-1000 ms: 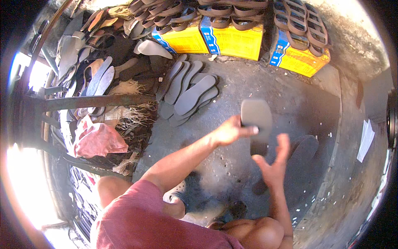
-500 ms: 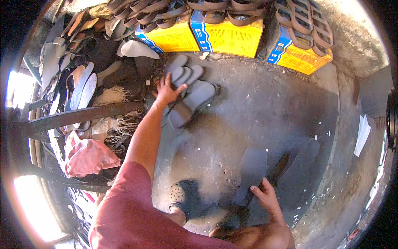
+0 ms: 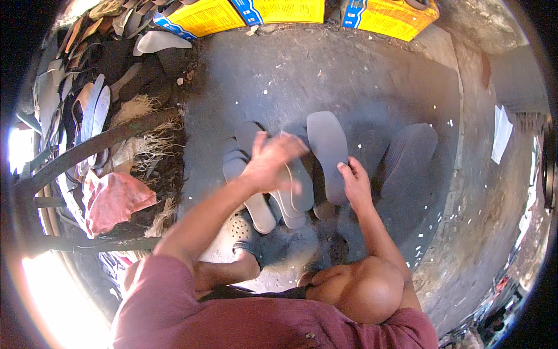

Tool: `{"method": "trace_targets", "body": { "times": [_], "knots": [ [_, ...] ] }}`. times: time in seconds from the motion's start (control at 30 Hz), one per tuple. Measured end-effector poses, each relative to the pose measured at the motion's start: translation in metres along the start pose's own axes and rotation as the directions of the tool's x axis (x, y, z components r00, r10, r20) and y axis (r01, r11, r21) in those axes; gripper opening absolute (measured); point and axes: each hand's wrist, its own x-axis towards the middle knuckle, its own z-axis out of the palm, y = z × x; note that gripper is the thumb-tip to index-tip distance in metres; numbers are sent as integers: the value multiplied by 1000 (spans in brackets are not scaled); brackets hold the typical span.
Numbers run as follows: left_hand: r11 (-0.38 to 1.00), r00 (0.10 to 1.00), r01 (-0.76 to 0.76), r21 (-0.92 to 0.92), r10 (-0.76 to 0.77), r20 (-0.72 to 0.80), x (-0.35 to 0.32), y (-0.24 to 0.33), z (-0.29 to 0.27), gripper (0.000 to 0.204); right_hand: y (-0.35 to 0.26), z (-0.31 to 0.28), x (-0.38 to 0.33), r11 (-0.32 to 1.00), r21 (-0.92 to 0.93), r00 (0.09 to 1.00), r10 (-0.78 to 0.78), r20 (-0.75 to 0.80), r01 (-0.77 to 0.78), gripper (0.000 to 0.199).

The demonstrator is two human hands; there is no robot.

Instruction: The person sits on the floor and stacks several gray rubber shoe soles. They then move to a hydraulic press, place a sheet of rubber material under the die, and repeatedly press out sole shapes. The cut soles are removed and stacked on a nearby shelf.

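Observation:
My right hand [image 3: 357, 183] grips a grey shoe sole [image 3: 328, 148] by its right edge, with the thumb on top. The sole is held just above the floor, toe end pointing away from me. Left of it, my left hand [image 3: 273, 163] is smeared by motion, its fingers spread over several loose grey soles [image 3: 260, 212]. They lie overlapping in front of my feet, and the hand hides part of them. Whether it touches any of them, I cannot tell. To the right, another dark grey sole [image 3: 411, 154] lies by itself on the floor.
Yellow-and-blue boxes [image 3: 285, 13] line the far wall. At left, a wooden bar [image 3: 116, 136] runs before heaped soles, scraps and a pink cloth [image 3: 116, 200]. My shoe [image 3: 239, 230] is close to the soles. White paper [image 3: 502, 135] lies at the right.
My left hand has come back from the far left toward me, and the group of soles there now lies in front of my feet. My right hand has moved forward with a sole in it.

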Motion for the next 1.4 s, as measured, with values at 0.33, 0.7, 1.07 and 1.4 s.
{"method": "trace_targets", "body": {
  "times": [0.33, 0.7, 1.07, 1.4],
  "knots": [
    [-33, 21, 328, -944, -999, 42, -60, 28, 109, 77, 17, 70, -15, 942, -334, 997, -49, -65, 24, 93],
    [-75, 483, 45, -996, -871, 87, -32, 31, 104, 98, 0, 40, -17, 964, -204, 951, -217, -219, 173, 61],
    [195, 111, 753, -628, -979, -171, -10, 62, 83, 133, -16, 16, -15, 979, -201, 996, 14, -86, -31, 61],
    [506, 240, 655, -561, -844, -481, -14, 62, 88, 85, -71, 5, -19, 518, -711, 597, -784, -172, 475, 31]
  ]
}}
